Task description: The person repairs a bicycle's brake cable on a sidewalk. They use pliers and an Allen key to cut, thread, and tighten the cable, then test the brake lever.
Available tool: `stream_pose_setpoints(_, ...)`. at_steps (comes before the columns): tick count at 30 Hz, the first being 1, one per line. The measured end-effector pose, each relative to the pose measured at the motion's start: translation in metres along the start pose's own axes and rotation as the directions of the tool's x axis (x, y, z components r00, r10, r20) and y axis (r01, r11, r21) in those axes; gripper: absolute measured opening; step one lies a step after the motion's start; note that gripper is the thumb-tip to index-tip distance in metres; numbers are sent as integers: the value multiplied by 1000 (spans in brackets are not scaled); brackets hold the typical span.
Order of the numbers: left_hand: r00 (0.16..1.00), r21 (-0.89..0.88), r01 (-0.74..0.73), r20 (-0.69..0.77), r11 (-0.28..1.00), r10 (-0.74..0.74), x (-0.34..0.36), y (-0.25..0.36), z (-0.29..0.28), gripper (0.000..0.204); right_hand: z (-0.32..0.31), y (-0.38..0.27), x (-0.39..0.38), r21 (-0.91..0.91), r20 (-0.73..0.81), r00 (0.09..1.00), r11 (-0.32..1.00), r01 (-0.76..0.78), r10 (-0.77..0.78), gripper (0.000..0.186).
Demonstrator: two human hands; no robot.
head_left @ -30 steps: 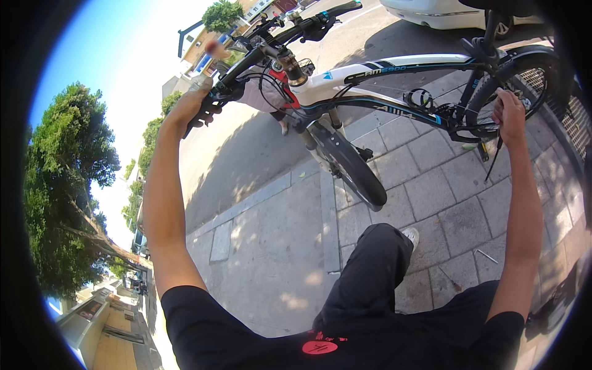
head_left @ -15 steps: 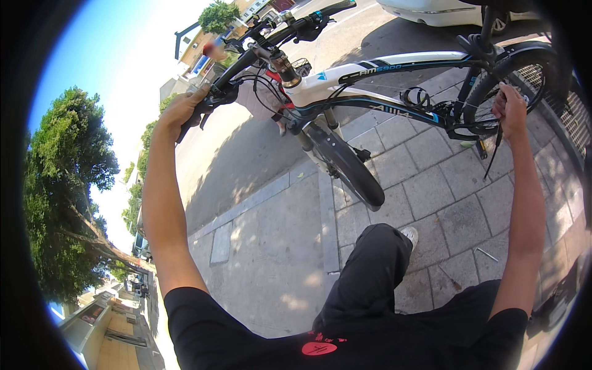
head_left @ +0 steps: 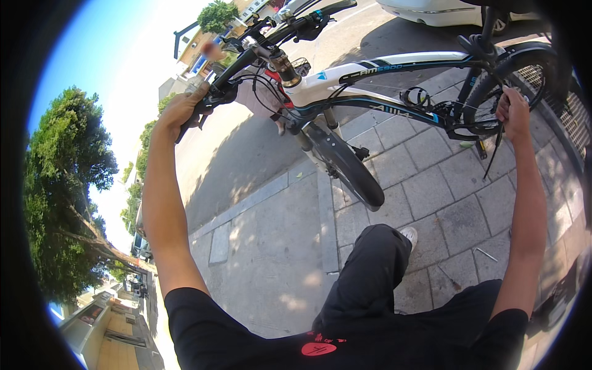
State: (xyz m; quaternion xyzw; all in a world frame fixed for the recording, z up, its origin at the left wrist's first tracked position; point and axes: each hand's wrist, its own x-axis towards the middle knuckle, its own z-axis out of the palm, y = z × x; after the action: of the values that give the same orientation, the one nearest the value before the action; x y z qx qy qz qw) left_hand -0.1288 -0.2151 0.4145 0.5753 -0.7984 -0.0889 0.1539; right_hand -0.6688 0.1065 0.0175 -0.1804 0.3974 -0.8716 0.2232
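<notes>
A white, black and blue bicycle (head_left: 357, 71) stands across the upper part of the view. At the left end of its handlebar (head_left: 243, 60), my left hand (head_left: 185, 106) is wrapped around the grip, by the brake lever. My right hand (head_left: 514, 112) is closed in a fist beside the rear wheel (head_left: 480, 111). A thin pale line runs from the frame toward its fingers; whatever it pinches is too small to make out. Below that fist, a slim dark rod (head_left: 493, 157) slants down to the paving. The front wheel (head_left: 351, 169) is turned toward me.
A white car (head_left: 431, 12) is parked beyond the bicycle. Near my shoe (head_left: 410, 235), a small metal rod (head_left: 486, 254) lies on the paving (head_left: 425, 179). Behind the handlebar is a person (head_left: 259, 102), partly hidden. A metal grate (head_left: 564, 117) borders the right side.
My right fist has shifted slightly right and down, away from the frame. My left hand keeps its hold on the grip, and the bicycle stays in place.
</notes>
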Motion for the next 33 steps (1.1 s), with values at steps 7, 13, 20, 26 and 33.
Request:
stream_pose_setpoints(7, 971, -160, -101, 200, 982, 132, -7, -7, -13, 53, -2, 0, 0, 18, -5, 1000, 1000, -20, 20, 35)
stream_pose_setpoints(13, 983, 286, -90, 177, 954, 39, -8, 5, -12, 55, 10, 2, -1, 31, 1, 1000, 999, -17, 16, 35)
stream_pose_setpoints(20, 962, 464, -239, -9, 853, 274, -17, 4, 12, 56, 10, -2, 1, 46, 5, 1000, 999, -20, 20, 34)
stream_pose_setpoints(26, 970, 5, -83, 229, 997, 79, -12, 3, -11, 46, 8, 2, 1, 33, 19, 1000, 999, -16, 16, 34)
stream_pose_setpoints(33, 987, 403, -158, 67, 901, 144, -13, 12, 13, 59, 14, 1, 1, 8, 20, 999, 1000, -26, 26, 34)
